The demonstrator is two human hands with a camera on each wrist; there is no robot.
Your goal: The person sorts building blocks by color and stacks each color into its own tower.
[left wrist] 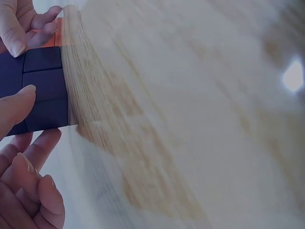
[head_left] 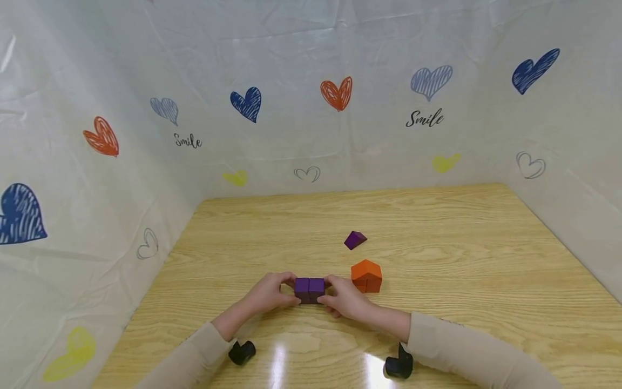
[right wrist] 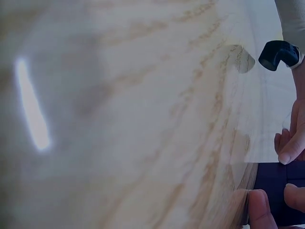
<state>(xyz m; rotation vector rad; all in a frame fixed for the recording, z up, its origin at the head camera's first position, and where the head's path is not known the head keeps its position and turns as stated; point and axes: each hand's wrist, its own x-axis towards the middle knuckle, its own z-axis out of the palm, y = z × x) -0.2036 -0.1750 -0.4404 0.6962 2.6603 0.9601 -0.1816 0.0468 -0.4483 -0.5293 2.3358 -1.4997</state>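
Side by side near the middle of the table stand purple blocks [head_left: 309,290], with seams showing between them. My left hand [head_left: 272,293] grips their left side between thumb and fingers. On the right side my right hand [head_left: 347,297] pinches them the same way. The left wrist view shows the purple blocks [left wrist: 45,88] stacked, with the left thumb [left wrist: 21,107] lying across their face. Dark in the right wrist view, the blocks [right wrist: 274,179] sit between both hands' fingertips. Just beyond the right hand is an orange house-shaped stack [head_left: 366,269], partly covered by that hand.
A loose purple wedge-shaped block [head_left: 355,240] lies farther back, behind the orange stack. The wood-grain table [head_left: 461,243] is bordered at the back and sides by a white sheet [head_left: 291,54] printed with hearts. Black wrist cameras [head_left: 242,353] hang under both sleeves.
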